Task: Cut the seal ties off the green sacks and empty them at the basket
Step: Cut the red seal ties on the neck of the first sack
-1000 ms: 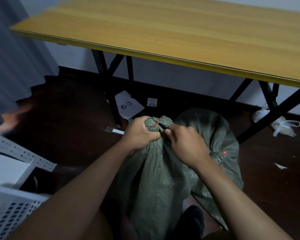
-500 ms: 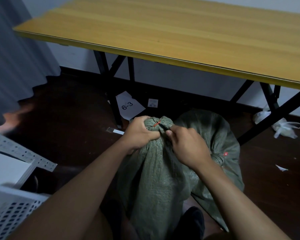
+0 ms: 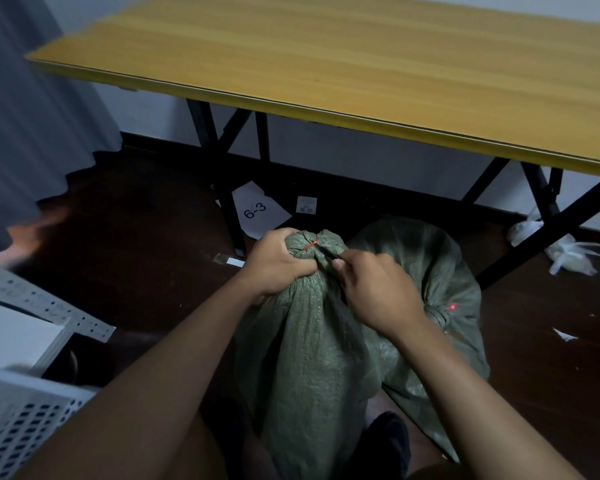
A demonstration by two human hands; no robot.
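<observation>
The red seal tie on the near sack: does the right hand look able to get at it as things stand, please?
Probably yes. The red seal tie lies exposed on top of the near sack neck. The left hand grips the neck just left of it, and the right hand works right beside it with nothing between.

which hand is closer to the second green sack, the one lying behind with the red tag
The right hand. It sits at the neck of the front sack, just beside the rear sack and its red tag. The left hand grips the front sack's neck on the far side.
</observation>
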